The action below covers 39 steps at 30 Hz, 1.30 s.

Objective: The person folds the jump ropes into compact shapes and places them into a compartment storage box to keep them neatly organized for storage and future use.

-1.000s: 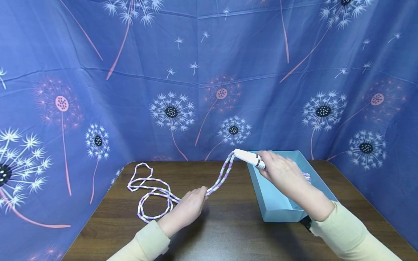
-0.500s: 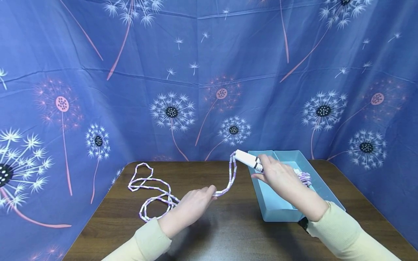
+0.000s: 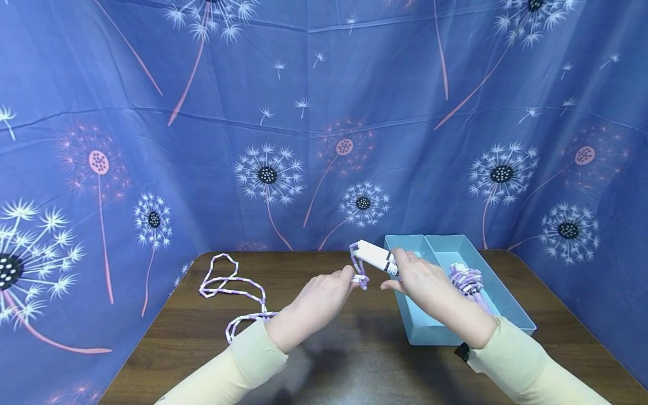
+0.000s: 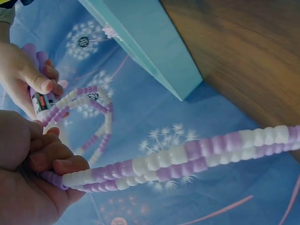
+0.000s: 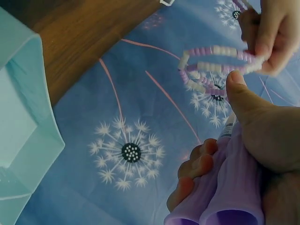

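Observation:
A beaded jump rope (image 4: 219, 147) in purple and white runs doubled through my left hand (image 3: 320, 298), whose fingers curl around it. My right hand (image 3: 427, 284) grips the jump rope's two handles (image 3: 373, 256) side by side, white ends pointing left. In the right wrist view their flared purple grips (image 5: 234, 183) show in the palm. Between my hands a short doubled stretch of beads bends in a loop, close to the handle ends. The rope's far part lies in loose loops on the table at the left.
A light blue divided box (image 3: 425, 332) stands at the table's right, under my right forearm. Inside lies another beaded jump rope (image 3: 466, 278), coiled in a bundle. A blue dandelion-print cloth (image 3: 324, 73) hangs behind the wooden table (image 3: 364, 365).
My left hand has moved right and up toward the handles, drawing rope from the table loops. The right hand has shifted slightly left and down, uncovering more of the coiled jump rope in the box.

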Tool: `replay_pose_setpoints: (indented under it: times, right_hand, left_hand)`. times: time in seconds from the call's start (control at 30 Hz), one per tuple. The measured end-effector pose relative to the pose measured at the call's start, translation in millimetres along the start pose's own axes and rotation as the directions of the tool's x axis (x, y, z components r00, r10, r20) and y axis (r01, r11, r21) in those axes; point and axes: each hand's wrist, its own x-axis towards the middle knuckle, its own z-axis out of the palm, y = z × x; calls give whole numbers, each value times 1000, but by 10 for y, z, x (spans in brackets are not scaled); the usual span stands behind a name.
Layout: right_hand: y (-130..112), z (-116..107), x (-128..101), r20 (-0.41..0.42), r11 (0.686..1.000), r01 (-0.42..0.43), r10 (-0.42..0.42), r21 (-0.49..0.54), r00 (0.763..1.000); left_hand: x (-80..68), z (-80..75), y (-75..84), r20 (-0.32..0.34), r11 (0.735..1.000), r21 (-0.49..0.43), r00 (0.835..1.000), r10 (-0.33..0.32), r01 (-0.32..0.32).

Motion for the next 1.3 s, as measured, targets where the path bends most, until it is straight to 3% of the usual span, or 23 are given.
replay_pose_setpoints:
  times: [0.2,0.47,0.93,1.3]
  right_hand:
    - [-67,13,-3,11,999,-15,15,37,1000]
    - [-121,51,-10,22,997,-57,56,46,998]
    - [-132,153,-39,-85,999,-18,14,-41,996]
    - [-118,185,-33,-85,997,-46,41,-59,996]
  left_hand:
    - [154,24,88,-16,1000,3,1000,13,-13]
    - [237,55,228,29,1000,-16,1000,6,-6]
    - [198,84,359,7,999,28,1000,22,-22]
    - [148,109,421,64,999,40,998,25,-28]
